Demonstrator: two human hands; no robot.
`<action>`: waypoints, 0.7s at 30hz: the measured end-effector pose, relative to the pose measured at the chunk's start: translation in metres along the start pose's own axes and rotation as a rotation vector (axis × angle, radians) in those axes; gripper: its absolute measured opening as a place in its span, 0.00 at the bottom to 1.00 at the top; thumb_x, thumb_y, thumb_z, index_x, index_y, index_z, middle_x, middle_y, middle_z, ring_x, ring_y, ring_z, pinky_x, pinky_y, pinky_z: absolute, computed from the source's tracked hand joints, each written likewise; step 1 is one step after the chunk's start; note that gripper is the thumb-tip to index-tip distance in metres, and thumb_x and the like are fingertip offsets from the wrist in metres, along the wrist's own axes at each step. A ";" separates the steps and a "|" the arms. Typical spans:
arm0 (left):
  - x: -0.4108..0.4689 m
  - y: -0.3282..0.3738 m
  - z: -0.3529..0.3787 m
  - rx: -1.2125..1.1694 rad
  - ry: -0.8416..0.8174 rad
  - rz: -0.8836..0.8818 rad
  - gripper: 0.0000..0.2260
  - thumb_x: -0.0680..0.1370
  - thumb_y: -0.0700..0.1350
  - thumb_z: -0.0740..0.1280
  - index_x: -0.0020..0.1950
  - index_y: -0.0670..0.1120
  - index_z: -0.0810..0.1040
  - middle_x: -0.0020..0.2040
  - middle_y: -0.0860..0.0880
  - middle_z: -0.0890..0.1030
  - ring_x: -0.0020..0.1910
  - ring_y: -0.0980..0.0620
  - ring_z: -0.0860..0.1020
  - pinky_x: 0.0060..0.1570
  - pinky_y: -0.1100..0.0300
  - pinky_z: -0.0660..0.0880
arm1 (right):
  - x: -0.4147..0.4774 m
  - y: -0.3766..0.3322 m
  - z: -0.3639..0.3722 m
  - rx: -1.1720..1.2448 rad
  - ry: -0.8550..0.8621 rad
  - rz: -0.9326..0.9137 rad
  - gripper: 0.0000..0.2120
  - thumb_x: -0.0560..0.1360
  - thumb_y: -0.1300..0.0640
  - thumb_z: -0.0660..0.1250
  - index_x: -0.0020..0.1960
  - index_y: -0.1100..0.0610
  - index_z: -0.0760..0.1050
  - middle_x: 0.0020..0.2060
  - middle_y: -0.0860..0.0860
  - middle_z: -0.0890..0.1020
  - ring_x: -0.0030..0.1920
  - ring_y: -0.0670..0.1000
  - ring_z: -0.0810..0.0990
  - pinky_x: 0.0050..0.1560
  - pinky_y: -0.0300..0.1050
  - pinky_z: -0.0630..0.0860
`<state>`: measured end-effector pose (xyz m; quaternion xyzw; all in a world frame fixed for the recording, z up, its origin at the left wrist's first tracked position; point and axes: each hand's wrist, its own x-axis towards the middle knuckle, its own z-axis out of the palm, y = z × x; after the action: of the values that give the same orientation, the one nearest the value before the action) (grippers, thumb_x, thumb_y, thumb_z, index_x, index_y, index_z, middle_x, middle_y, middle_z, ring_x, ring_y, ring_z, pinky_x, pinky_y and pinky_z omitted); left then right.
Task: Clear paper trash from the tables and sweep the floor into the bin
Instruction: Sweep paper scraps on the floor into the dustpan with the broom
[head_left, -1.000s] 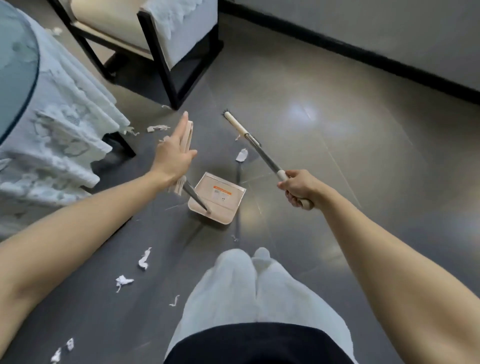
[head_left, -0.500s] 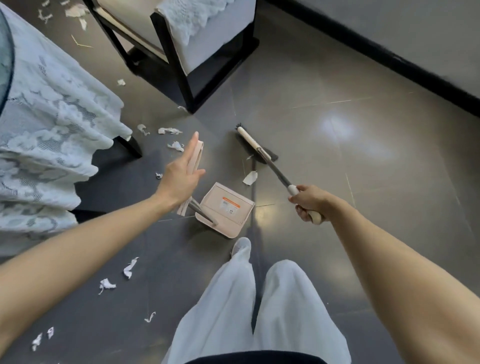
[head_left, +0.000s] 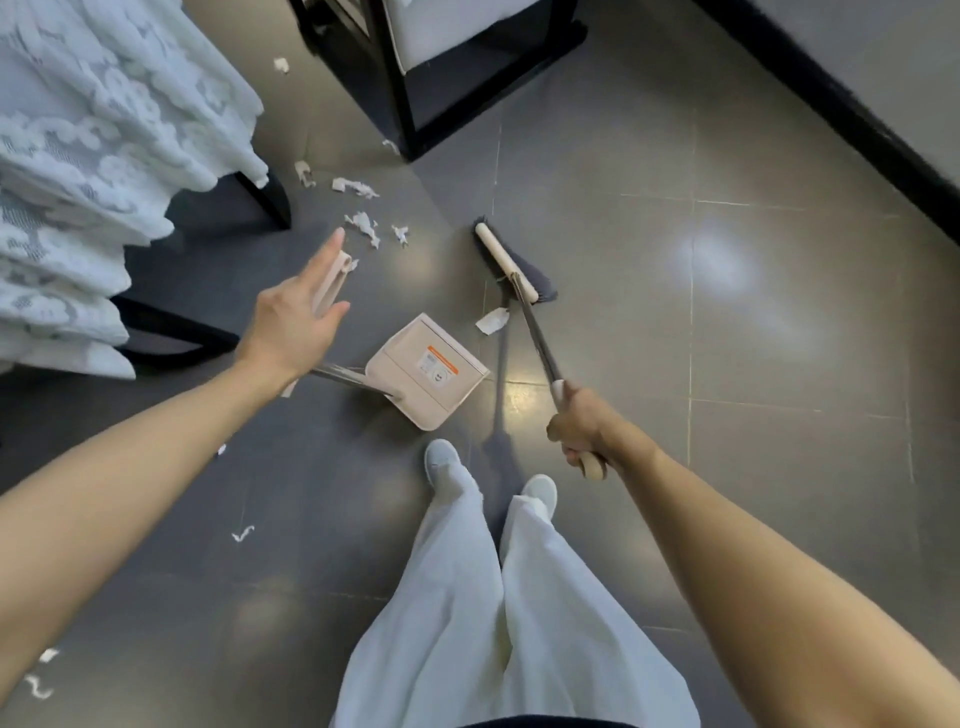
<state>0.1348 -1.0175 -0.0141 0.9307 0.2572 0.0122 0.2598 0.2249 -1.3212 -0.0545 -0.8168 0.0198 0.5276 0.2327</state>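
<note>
- The paper scraps (head_left: 364, 224) are lying loose on the grey floor (head_left: 675, 338), most of them in a cluster just beyond the left fingertips, near the foot of the table.
- One larger scrap (head_left: 491, 319) is sitting apart from that cluster, between the broom head (head_left: 511, 265) and the dustpan (head_left: 427, 370), just as it was half a second ago.
- The broom head is resting bristles-down on the floor just beyond this scrap, where a second ago it was showing no bristles.
- The right hand (head_left: 581, 432) is clenching the beige end of the broom handle, fingers wrapped fully round it (the same hold as before).
- The dustpan is standing on the floor in front of the shoes (head_left: 441, 460), its labelled face turned up.
- The left hand (head_left: 295, 323) is lying flat against the dustpan's upright handle grip (head_left: 332, 278), fingers straight and not curling round it, as in the earlier frames.
- Both shoes are now showing side by side under the white trousers (head_left: 467, 597), where only one was showing before.
- The lace tablecloth (head_left: 104, 156) is hanging at the left, and a dark chair frame (head_left: 402, 93) is standing at the top, with more bits of paper lying between them.
</note>
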 end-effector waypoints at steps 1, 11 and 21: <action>-0.003 -0.001 0.001 0.002 0.016 -0.006 0.33 0.77 0.42 0.68 0.76 0.60 0.57 0.60 0.43 0.79 0.55 0.38 0.77 0.58 0.55 0.68 | -0.004 0.005 0.002 -0.002 -0.017 0.003 0.11 0.74 0.69 0.57 0.54 0.60 0.64 0.31 0.57 0.71 0.27 0.54 0.70 0.28 0.46 0.69; -0.007 -0.006 0.006 -0.037 0.088 -0.066 0.32 0.78 0.44 0.67 0.77 0.59 0.55 0.64 0.45 0.78 0.57 0.40 0.76 0.59 0.57 0.68 | -0.060 0.006 -0.004 0.052 -0.234 -0.059 0.18 0.74 0.63 0.57 0.63 0.56 0.71 0.30 0.54 0.73 0.21 0.50 0.69 0.22 0.37 0.67; -0.010 -0.017 -0.004 -0.132 0.190 -0.165 0.32 0.78 0.41 0.66 0.77 0.58 0.55 0.68 0.49 0.75 0.62 0.43 0.75 0.61 0.63 0.65 | -0.058 -0.050 -0.012 0.008 -0.160 -0.209 0.21 0.72 0.67 0.60 0.59 0.48 0.68 0.32 0.54 0.75 0.23 0.48 0.71 0.22 0.38 0.70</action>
<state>0.1171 -1.0083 -0.0180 0.8819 0.3548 0.0956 0.2953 0.2229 -1.2940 0.0177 -0.7688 -0.0820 0.5638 0.2905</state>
